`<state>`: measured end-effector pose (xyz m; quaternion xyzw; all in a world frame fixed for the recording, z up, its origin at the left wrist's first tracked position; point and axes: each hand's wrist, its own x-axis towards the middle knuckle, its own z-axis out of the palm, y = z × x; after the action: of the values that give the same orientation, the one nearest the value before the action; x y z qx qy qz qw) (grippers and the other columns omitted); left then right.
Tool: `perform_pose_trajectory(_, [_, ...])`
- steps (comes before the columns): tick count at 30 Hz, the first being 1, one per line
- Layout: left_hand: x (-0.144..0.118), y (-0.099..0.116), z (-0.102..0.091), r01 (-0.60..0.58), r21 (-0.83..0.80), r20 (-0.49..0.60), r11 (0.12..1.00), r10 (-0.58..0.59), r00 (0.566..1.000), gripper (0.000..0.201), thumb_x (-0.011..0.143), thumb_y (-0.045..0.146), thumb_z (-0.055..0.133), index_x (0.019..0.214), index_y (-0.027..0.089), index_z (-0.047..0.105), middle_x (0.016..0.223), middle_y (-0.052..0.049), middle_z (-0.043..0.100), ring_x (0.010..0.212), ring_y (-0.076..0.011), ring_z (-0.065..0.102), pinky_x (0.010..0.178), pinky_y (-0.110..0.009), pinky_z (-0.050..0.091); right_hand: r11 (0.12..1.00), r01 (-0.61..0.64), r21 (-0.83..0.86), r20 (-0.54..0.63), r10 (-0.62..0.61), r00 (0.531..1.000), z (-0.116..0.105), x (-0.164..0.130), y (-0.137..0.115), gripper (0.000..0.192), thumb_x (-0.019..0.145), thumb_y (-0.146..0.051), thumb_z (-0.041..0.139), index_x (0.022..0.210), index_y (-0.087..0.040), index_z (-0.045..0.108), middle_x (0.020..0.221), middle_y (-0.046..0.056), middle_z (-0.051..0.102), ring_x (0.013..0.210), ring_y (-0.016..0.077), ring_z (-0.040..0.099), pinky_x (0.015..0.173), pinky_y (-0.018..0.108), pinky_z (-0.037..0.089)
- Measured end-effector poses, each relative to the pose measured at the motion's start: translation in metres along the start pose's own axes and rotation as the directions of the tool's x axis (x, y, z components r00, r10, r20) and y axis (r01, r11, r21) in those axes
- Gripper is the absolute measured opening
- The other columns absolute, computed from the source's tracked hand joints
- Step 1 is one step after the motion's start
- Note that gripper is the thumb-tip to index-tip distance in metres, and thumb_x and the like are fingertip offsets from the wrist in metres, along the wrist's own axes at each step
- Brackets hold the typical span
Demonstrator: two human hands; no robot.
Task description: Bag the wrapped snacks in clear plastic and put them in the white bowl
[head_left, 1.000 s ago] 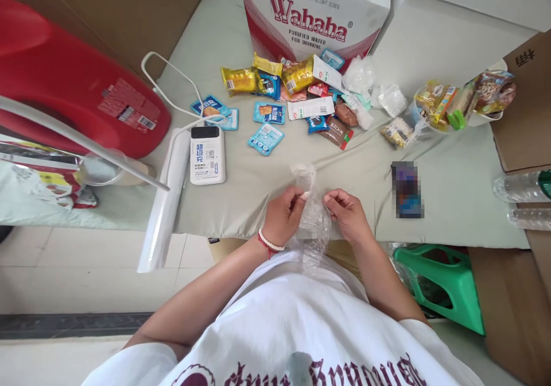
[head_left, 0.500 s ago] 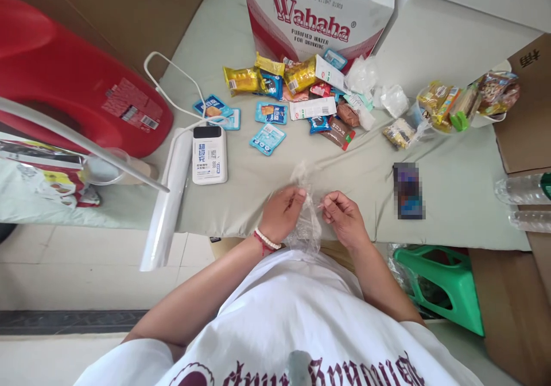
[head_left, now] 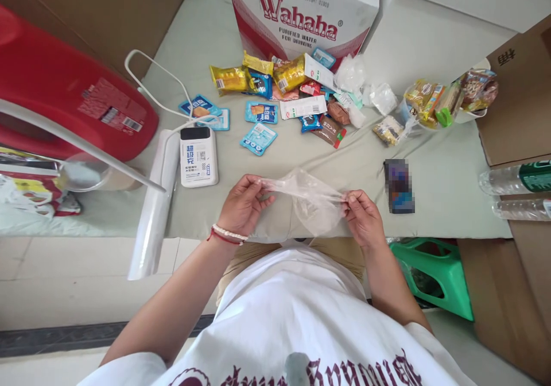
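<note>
A clear plastic bag (head_left: pixel 316 205) is stretched between my two hands, above the table's near edge. My left hand (head_left: pixel 244 203) pinches one upper corner of it, thumb against fingers. On the opposite side my right hand (head_left: pixel 362 215) grips the other corner in the same way. The bag's body sags below the taut upper edge, and it looks thin and see-through. Beyond my hands lie several blue snack packets (head_left: pixel 259 138) and a heap of wrapped snacks with a yellow packet (head_left: pixel 293 74) on top.
A white power bank (head_left: pixel 198 165) and a roll of clear film (head_left: pixel 148 231) lie at left, near a large red jug (head_left: pixel 81 87). A pixelated phone (head_left: pixel 399 186) lies to the right. At the back stands a Wahaba-style water carton (head_left: pixel 301 24). A green stool (head_left: pixel 434 277) is below right.
My hands have moved apart, the left one to the left, the right one slightly to the right. The bag, crumpled and hanging from my left hand before, is now pulled wide between both.
</note>
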<state>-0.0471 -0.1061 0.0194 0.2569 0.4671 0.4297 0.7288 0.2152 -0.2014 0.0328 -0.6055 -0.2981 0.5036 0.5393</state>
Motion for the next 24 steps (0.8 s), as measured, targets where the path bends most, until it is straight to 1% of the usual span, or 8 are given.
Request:
perform_pose_trajectory(6, [0.009,0.015,-0.03,-0.034,-0.008,-0.017,0.999,0.034,0.999,0.039,0.07,0.04,0.091,0.082,0.023,0.058,0.081,0.001,0.069,0.066,-0.0114,0.064,0.056,-0.023,0.053,0.993,-0.034,0.111,-0.065,0.042,0.997,-0.021,0.008,-0.004,0.036,0.079,-0.05,0.082,0.082,-0.024,0.056,0.088,0.0,0.057,0.072,0.0127,0.05,0.058,0.024,0.044])
perform_pose_trajectory(11, [0.023,0.014,-0.04,-0.094,0.195,-0.087,0.976,0.113,0.99,0.038,0.082,0.049,0.08,0.089,0.022,0.055,0.075,0.002,0.062,0.054,-0.0088,0.055,0.044,-0.021,0.038,0.996,-0.067,0.055,-0.057,0.07,0.996,-0.028,0.026,-0.009,0.039,0.079,-0.052,0.081,0.086,-0.024,0.055,0.094,0.001,0.061,0.068,0.011,0.051,0.053,0.022,0.041])
perform_pose_trajectory(13, [0.023,0.011,-0.039,-0.179,0.358,-0.178,0.916,0.255,0.951,0.035,0.086,0.044,0.078,0.101,0.022,0.055,0.089,-0.001,0.064,0.068,-0.0119,0.06,0.052,-0.023,0.044,0.991,0.023,-0.13,-0.135,-0.041,0.99,-0.026,0.03,-0.013,0.038,0.084,-0.056,0.075,0.09,-0.024,0.057,0.096,0.002,0.063,0.071,0.0127,0.054,0.057,0.025,0.045])
perform_pose_trajectory(15, [0.016,0.008,-0.037,-0.299,0.594,-0.199,0.747,0.496,0.845,0.042,0.084,0.032,0.079,0.116,0.022,0.055,0.109,-0.006,0.063,0.089,-0.0181,0.063,0.067,-0.029,0.052,0.915,0.166,-0.369,-0.199,-0.252,0.947,-0.022,0.026,-0.019,0.032,0.092,-0.055,0.068,0.097,-0.025,0.06,0.095,0.002,0.063,0.074,0.0143,0.055,0.065,0.028,0.048])
perform_pose_trajectory(18, [-0.003,0.004,-0.03,-0.526,0.788,0.131,0.319,0.748,0.65,0.046,0.079,0.019,0.076,0.122,0.023,0.062,0.13,-0.011,0.061,0.12,-0.0305,0.059,0.101,-0.046,0.05,0.738,0.353,-0.576,-0.016,-0.442,0.897,-0.008,0.012,-0.029,0.02,0.1,-0.044,0.06,0.106,-0.025,0.066,0.101,0.005,0.064,0.078,0.0161,0.056,0.073,0.032,0.05])
perform_pose_trajectory(20, [-0.013,-0.001,-0.023,-0.696,0.706,0.437,0.132,0.693,0.574,0.04,0.078,0.016,0.07,0.116,0.028,0.068,0.13,-0.008,0.066,0.134,-0.0344,0.055,0.119,-0.057,0.034,0.665,0.45,-0.596,0.231,-0.394,0.889,0.003,0.005,-0.03,0.024,0.099,-0.036,0.06,0.121,-0.027,0.066,0.122,0.009,0.063,0.077,0.0159,0.056,0.073,0.033,0.051])
perform_pose_trajectory(22, [-0.015,-0.007,-0.016,-0.782,0.621,0.638,0.054,0.545,0.544,0.039,0.08,0.014,0.064,0.114,0.033,0.072,0.125,-0.004,0.072,0.141,-0.0335,0.053,0.126,-0.065,0.017,0.606,0.525,-0.597,0.44,-0.3,0.846,0.012,0.004,-0.022,0.04,0.095,-0.029,0.063,0.135,-0.03,0.062,0.144,0.011,0.054,0.077,0.0155,0.057,0.073,0.035,0.054])
perform_pose_trajectory(24, [-0.011,-0.011,-0.012,-0.778,0.628,0.706,-0.011,0.43,0.563,0.044,0.084,0.011,0.057,0.118,0.035,0.071,0.116,-0.003,0.076,0.142,-0.0304,0.054,0.127,-0.07,0.007,0.533,0.583,-0.612,0.542,-0.254,0.801,0.016,0.009,-0.01,0.036,0.095,-0.025,0.062,0.13,-0.03,0.067,0.152,0.011,0.05,0.08,0.0161,0.058,0.074,0.037,0.055])
